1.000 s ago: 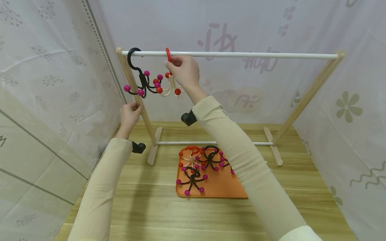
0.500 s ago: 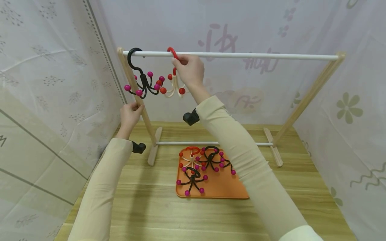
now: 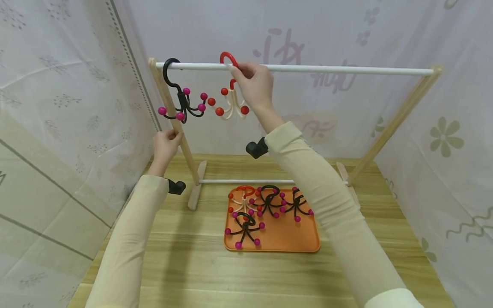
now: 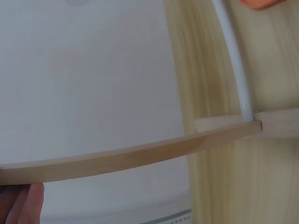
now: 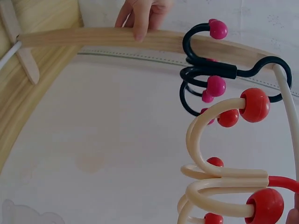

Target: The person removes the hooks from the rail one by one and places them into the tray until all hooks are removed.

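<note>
In the head view, my right hand point(image 3: 257, 87) pinches the red hook of a cream multi-arm hook hanger point(image 3: 232, 100) with red balls. Its curved top loops above the white rod point(image 3: 327, 69); whether it touches the rod I cannot tell. To its left a black hook hanger point(image 3: 182, 100) with pink balls hangs from the rod, close to the rack's left end. My left hand point(image 3: 165, 147) grips the left wooden post point(image 3: 187, 152) below that hanger. The right wrist view shows both hangers, the cream one point(image 5: 243, 173) nearer, and the left hand point(image 5: 145, 14) on the post.
An orange tray point(image 3: 289, 246) lies on the wooden table point(image 3: 215, 278) in front of the rack. On it are a red-and-cream hanger point(image 3: 244, 199) and several black ones, including one point(image 3: 245, 229) at the front left. Patterned cloth point(image 3: 443, 137) surrounds the table.
My right hand has slid the cream hanger rightward along the rod, away from the black one, and raised it slightly. The left hand stays on the post. More of the tray shows.
</note>
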